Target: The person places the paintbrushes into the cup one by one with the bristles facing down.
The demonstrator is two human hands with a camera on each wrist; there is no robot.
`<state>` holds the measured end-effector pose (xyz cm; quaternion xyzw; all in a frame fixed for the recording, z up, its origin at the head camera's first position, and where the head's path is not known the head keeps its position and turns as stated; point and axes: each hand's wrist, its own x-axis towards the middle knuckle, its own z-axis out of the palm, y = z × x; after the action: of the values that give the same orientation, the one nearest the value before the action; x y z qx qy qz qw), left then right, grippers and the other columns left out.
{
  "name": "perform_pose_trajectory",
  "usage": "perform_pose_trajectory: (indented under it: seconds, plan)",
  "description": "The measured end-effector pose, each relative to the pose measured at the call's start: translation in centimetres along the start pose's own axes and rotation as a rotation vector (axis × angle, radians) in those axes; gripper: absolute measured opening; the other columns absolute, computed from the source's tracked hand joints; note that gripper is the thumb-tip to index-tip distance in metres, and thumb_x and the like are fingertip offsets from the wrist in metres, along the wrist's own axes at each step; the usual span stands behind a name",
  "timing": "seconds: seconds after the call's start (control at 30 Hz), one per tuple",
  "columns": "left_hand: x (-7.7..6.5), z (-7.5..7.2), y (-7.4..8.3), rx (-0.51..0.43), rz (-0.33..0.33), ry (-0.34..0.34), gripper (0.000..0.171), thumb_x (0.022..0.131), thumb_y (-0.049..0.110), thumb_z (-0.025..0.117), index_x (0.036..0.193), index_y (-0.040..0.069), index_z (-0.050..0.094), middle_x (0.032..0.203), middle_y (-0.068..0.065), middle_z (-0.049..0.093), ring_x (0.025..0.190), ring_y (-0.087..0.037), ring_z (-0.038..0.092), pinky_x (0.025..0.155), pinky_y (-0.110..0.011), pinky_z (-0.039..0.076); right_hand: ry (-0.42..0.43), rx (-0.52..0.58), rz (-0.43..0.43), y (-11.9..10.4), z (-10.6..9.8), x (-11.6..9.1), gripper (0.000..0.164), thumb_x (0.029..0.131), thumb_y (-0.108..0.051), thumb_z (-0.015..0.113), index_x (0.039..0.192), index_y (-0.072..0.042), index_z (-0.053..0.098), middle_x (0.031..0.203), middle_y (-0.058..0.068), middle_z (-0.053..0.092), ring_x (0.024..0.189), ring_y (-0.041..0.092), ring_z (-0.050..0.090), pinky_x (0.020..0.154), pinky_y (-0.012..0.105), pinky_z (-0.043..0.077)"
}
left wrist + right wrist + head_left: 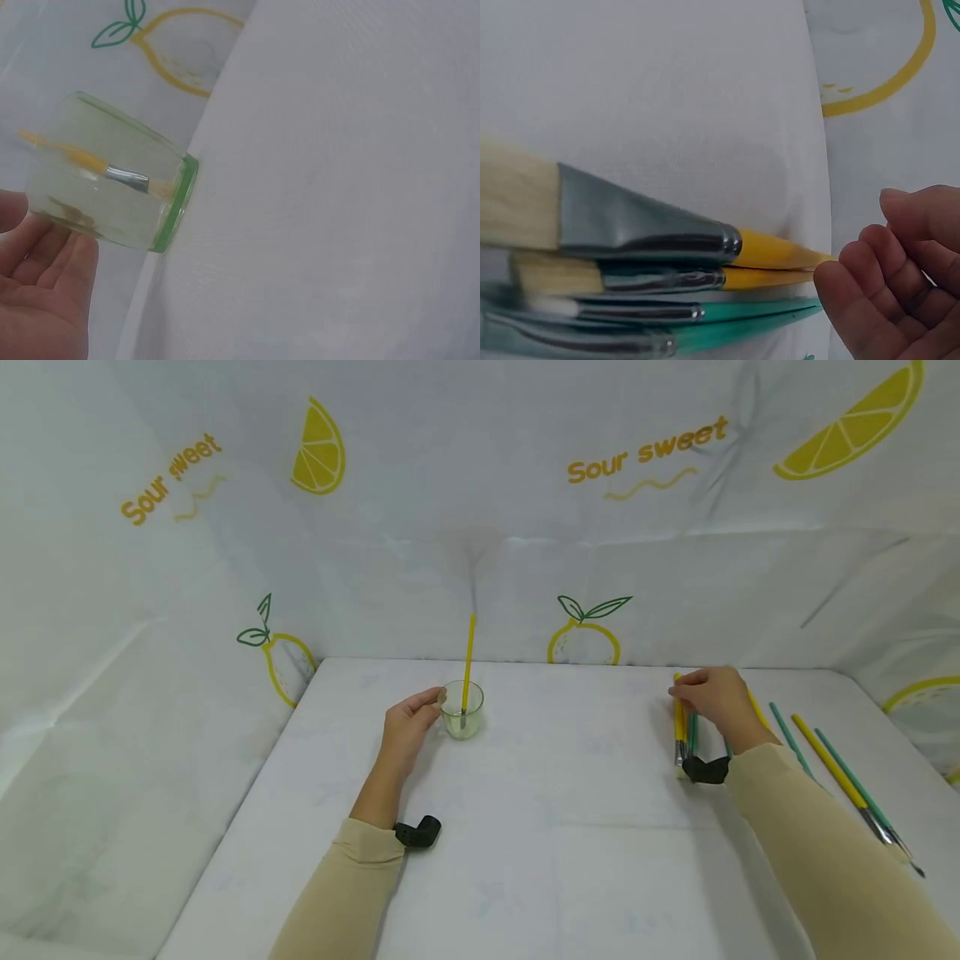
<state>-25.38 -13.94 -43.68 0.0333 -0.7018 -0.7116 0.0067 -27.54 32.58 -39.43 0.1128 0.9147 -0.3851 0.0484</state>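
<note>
A clear greenish glass (452, 723) stands upright on the white tabletop. Inside it leans a yellow-handled paintbrush (469, 658), bristles down. My left hand (407, 727) holds the glass at its left side, near the rim, with thumb and fingers. On the right, my right hand (716, 702) hovers over the handle ends of a row of paintbrushes. In the right wrist view a wide yellow-handled brush (649, 206), a narrower yellow one (664, 280) and green-handled brushes (735, 311) lie side by side. That hand's fingers are loosely bent, with no brush visible between thumb and fingers.
More paintbrushes lie spread to the right, among them a thick yellow one (828, 762) and a green one (851, 777), partly beside the right forearm. A white lemon-printed sheet (465, 568) rises behind the table's back edge.
</note>
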Motion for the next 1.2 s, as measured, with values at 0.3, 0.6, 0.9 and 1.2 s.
perform_pose_trajectory:
  seconds: [0.3, 0.6, 0.9, 1.2]
  plan:
    - [-0.4, -0.3, 0.9, -0.02, -0.018, -0.035, 0.037, 0.095, 0.006, 0.056, 0.132, 0.001, 0.06, 0.136, -0.011, 0.061, 0.131, -0.017, 0.051, 0.102, -0.022, 0.046, -0.036, -0.004, 0.064, 0.3, 0.2, 0.0, 0.046, 0.093, -0.026, 0.066, 0.122, 0.009, 0.059, 0.105, 0.018, 0.065, 0.079, 0.017, 0.065, 0.071, 0.027, 0.058]
    - [-1.1, 0.0, 1.9, 0.015, 0.008, -0.029, 0.037, 0.094, 0.008, 0.056, 0.13, 0.001, 0.061, 0.133, -0.012, 0.063, 0.128, -0.018, 0.054, 0.104, -0.028, 0.046, -0.128, -0.226, 0.133, 0.4, 0.3, -0.3, 0.043, 0.089, -0.031, 0.068, 0.099, 0.01, 0.064, 0.064, 0.007, 0.062, 0.062, 0.019, 0.059, 0.06, 0.03, 0.048]
    - [-0.1, -0.3, 0.2, 0.005, 0.006, -0.026, 0.037, 0.095, 0.012, 0.058, 0.131, 0.005, 0.062, 0.134, -0.01, 0.062, 0.128, -0.016, 0.052, 0.106, -0.028, 0.045, -0.166, -0.3, 0.152, 0.6, 0.7, 0.0, 0.041, 0.088, -0.037, 0.068, 0.083, 0.003, 0.061, 0.058, 0.003, 0.056, 0.055, 0.015, 0.054, 0.055, 0.026, 0.044]
    - [0.1, -0.2, 0.1, -0.001, 0.013, -0.011, 0.036, 0.093, 0.011, 0.058, 0.128, 0.005, 0.064, 0.13, -0.009, 0.065, 0.125, -0.014, 0.055, 0.104, -0.027, 0.047, -0.169, -0.357, 0.127, 0.7, 1.2, 0.4, 0.044, 0.086, -0.042, 0.068, 0.069, -0.004, 0.054, 0.05, -0.002, 0.046, 0.049, 0.013, 0.048, 0.052, 0.026, 0.04]
